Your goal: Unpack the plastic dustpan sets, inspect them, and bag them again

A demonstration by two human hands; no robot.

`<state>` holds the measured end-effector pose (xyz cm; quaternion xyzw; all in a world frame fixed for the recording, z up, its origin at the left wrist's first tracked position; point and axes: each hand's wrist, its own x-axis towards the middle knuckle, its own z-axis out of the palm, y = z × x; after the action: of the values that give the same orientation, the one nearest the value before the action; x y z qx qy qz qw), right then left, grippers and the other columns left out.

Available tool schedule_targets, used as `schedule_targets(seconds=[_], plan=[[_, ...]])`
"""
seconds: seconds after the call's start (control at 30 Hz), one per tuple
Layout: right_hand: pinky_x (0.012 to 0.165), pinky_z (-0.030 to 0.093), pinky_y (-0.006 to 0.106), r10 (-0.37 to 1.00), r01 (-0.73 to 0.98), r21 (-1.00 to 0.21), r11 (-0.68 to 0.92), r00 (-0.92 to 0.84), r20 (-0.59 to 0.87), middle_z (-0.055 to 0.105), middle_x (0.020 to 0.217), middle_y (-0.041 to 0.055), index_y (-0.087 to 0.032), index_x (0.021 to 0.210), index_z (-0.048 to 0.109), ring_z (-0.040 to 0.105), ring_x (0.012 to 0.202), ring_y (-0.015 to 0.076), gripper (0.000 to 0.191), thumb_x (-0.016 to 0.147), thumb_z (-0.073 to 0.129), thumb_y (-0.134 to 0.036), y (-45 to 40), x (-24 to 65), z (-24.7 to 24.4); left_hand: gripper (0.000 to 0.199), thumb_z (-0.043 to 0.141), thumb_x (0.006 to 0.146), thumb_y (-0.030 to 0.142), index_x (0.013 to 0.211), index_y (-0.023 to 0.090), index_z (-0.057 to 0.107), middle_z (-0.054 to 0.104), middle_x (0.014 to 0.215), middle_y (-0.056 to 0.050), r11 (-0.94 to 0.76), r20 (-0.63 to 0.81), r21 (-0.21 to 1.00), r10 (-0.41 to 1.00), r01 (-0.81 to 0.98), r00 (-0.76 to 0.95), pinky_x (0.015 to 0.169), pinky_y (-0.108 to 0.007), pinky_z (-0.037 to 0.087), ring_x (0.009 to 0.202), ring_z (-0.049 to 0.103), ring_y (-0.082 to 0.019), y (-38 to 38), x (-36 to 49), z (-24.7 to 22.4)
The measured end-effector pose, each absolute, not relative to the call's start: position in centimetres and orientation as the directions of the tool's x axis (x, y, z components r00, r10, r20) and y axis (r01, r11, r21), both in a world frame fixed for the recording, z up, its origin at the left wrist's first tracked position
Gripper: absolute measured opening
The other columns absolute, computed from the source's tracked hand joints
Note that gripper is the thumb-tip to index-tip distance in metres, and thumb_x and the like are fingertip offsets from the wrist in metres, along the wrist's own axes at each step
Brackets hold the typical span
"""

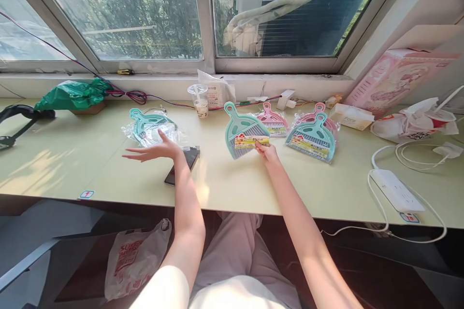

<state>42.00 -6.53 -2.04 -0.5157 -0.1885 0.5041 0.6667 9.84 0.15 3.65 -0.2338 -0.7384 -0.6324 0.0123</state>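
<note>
A mint-green dustpan and brush set [237,125] with a yellow label is pinched at its lower right corner by my right hand [267,151], tilted over the table. My left hand [154,150] is open with its fingers stretched to the left, holding nothing. Just beyond it lies another green set [143,123] among clear plastic wrapping [163,134]. A phone [190,157] rests under my left wrist. On the right, a wrapped green set [313,137] overlaps a pink one [328,123]. Behind the held set stands a second pink set [270,118].
A drink cup [199,101] and a paper packet [217,91] stand by the window. At left are a green plastic bag [72,94] and a black stand [27,118]. Rightward lie a tissue box [351,116], a pink box [395,79] and a power strip [397,190] with loose cables.
</note>
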Motion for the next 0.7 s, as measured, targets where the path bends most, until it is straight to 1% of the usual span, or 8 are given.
schedule_targets(seconds=[0.03, 0.1, 0.17, 0.23, 0.3, 0.47, 0.57, 0.7], plan=[[0.058, 0.061, 0.024, 0.868, -0.47, -0.882, -0.03, 0.426, -0.256, 0.067, 0.066, 0.0004, -0.018, 0.066, 0.064, 0.066, 0.062, 0.0146, 0.034, 0.045, 0.091, -0.019, -6.5, 41.9, -2.0, 0.09, 0.05, 0.088, 0.057, 0.151, 0.017, -0.001, 0.012, 0.158, -0.024, 0.006, 0.343, 0.926, 0.402, 0.377, -0.849, 0.117, -0.056, 0.006, 0.149, -0.007, -0.033, -0.1, 11.1, 3.9], [0.058, 0.061, 0.025, 0.875, -0.468, -0.884, -0.008, 0.425, -0.233, 0.067, 0.066, 0.0009, -0.018, 0.066, 0.064, 0.066, 0.062, 0.0153, 0.034, 0.045, 0.091, -0.021, -6.5, 41.6, -2.0, 0.085, 0.048, 0.087, 0.061, 0.152, 0.022, 0.01, 0.025, 0.156, -0.019, -0.285, 0.406, 0.914, 0.64, 0.289, -0.652, 0.118, -0.051, 0.014, 0.149, 0.009, -0.03, -0.4, 14.5, 4.0], [0.06, 0.061, 0.025, 0.885, -0.479, -0.878, 0.019, 0.416, -0.208, 0.067, 0.068, 0.0008, -0.018, 0.068, 0.065, 0.066, 0.063, 0.0147, 0.035, 0.045, 0.091, -0.022, -6.5, 41.5, -2.0, 0.072, 0.042, 0.088, 0.066, 0.147, 0.026, 0.03, 0.042, 0.148, -0.014, -0.426, 0.405, 0.905, 0.862, -0.003, -0.304, 0.115, -0.046, 0.026, 0.143, 0.03, -0.028, -0.6, 18.4, 3.4], [0.064, 0.06, 0.025, 0.887, -0.476, -0.879, 0.04, 0.422, -0.188, 0.067, 0.069, 0.0002, -0.017, 0.07, 0.064, 0.066, 0.065, 0.0136, 0.036, 0.045, 0.09, -0.023, -6.5, 41.6, -2.0, 0.064, 0.041, 0.088, 0.068, 0.136, 0.025, 0.049, 0.056, 0.135, -0.012, -0.289, 0.324, 0.925, 0.939, -0.245, 0.115, 0.109, -0.043, 0.036, 0.133, 0.046, -0.027, -0.7, 22.0, 2.4], [0.067, 0.059, 0.025, 0.882, -0.455, -0.89, 0.039, 0.434, -0.183, 0.067, 0.072, -0.0001, -0.017, 0.071, 0.063, 0.065, 0.068, 0.0132, 0.037, 0.045, 0.09, -0.024, -6.5, 42.2, -2.0, 0.057, 0.042, 0.088, 0.066, 0.123, 0.024, 0.059, 0.064, 0.123, -0.009, -0.152, 0.256, 0.931, 0.92, -0.332, 0.297, 0.103, -0.04, 0.042, 0.121, 0.056, -0.026, -1.0, 24.3, 1.3], [0.071, 0.054, 0.029, 0.952, -0.274, -0.956, -0.103, 0.25, -0.175, 0.068, 0.081, 0.0031, -0.016, 0.079, 0.065, 0.065, 0.078, 0.0166, 0.04, 0.047, 0.087, -0.026, -7.5, 45.0, -1.5, 0.043, 0.05, 0.088, 0.056, 0.107, 0.021, 0.064, 0.068, 0.1, -0.005, -0.135, 0.24, 0.916, 0.939, -0.377, 0.247, 0.087, -0.033, 0.049, 0.096, 0.064, -0.021, -0.9, 24.6, -0.1], [0.077, 0.051, 0.033, 0.965, 0.095, -0.986, -0.139, 0.239, -0.113, 0.065, 0.092, 0.0031, -0.019, 0.094, 0.065, 0.062, 0.086, 0.0189, 0.05, 0.047, 0.083, -0.019, -8.3, 46.5, -1.6, 0.038, 0.05, 0.088, 0.053, 0.102, 0.02, 0.065, 0.068, 0.096, -0.004, -0.179, 0.267, 0.906, 0.944, -0.383, 0.192, 0.085, -0.03, 0.048, 0.092, 0.063, -0.02, -0.1, 23.3, -0.3], [0.087, 0.045, 0.034, 0.904, 0.584, -0.772, -0.251, 0.426, 0.028, 0.054, 0.104, 0.0033, -0.024, 0.104, 0.059, 0.054, 0.106, 0.0231, 0.069, 0.041, 0.083, -0.012, -8.9, 47.4, -2.1, 0.038, 0.048, 0.088, 0.052, 0.1, 0.02, 0.065, 0.068, 0.096, -0.005, -0.182, 0.231, 0.919, 0.967, -0.351, 0.105, 0.085, -0.03, 0.048, 0.092, 0.063, -0.019, 0.8, 22.2, -0.4]])
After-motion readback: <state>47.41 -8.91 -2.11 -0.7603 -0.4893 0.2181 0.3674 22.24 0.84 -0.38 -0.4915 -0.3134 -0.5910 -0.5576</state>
